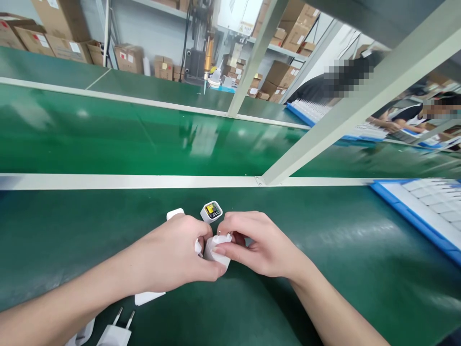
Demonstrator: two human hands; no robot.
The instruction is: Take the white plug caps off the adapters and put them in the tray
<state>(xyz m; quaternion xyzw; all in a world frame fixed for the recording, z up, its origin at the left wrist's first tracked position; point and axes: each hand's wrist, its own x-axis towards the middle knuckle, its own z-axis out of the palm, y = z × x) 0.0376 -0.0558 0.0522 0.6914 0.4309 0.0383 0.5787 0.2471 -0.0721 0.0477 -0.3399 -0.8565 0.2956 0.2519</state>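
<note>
A white plug charger (218, 252) is held between both hands over the green work surface, its short metal pin ends toward my right fingers. My left hand (176, 247) is closed around the charger body, and a small white piece (198, 247) shows between its fingers. With thumb and fingers, my right hand (255, 242) pinches the pin side of the same charger. Just beyond them stands an open white charger housing (212, 211) with yellow and black parts inside. Another white piece (175, 213) is partly hidden behind my left hand.
At the lower left lie a two-pin white charger (115, 335) and a white piece (149, 298) partly under my forearm. A blue-edged tray (414, 216) of white chargers stands right. A white rail (144, 181) and slanted post (324, 129) border the green belt (108, 139). Other people sit far right.
</note>
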